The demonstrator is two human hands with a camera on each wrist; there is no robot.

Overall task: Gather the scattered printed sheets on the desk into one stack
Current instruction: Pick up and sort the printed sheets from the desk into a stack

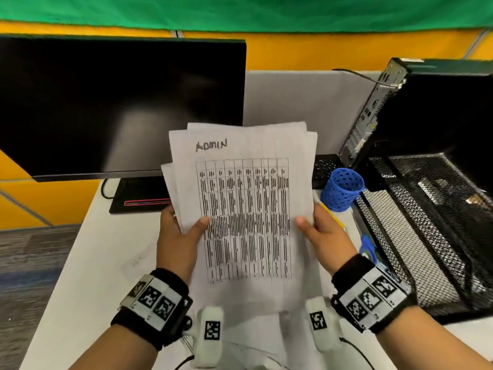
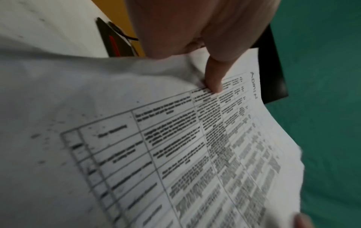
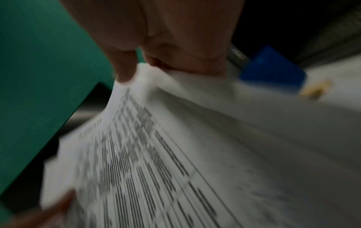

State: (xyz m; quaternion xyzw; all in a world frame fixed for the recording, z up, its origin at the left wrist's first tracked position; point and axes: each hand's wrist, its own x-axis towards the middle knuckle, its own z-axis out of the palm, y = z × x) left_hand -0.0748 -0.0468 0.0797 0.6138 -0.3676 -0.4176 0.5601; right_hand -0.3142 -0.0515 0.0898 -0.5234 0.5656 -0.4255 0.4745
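White printed sheets [image 1: 245, 209] are being held above the desk [image 1: 88, 263], loosely fanned, their edges not lining up. The left hand [image 1: 177, 241] is pinching the bundle's left edge, thumb lying on the printed table and fingers hidden behind. The right hand [image 1: 326, 237] is pinching the opposite edge the same way. Beyond the left grip a dark monitor [image 1: 120, 102] is standing; just past the right grip a blue mesh cup [image 1: 342, 193] is sitting beside a black wire tray [image 1: 426, 222].
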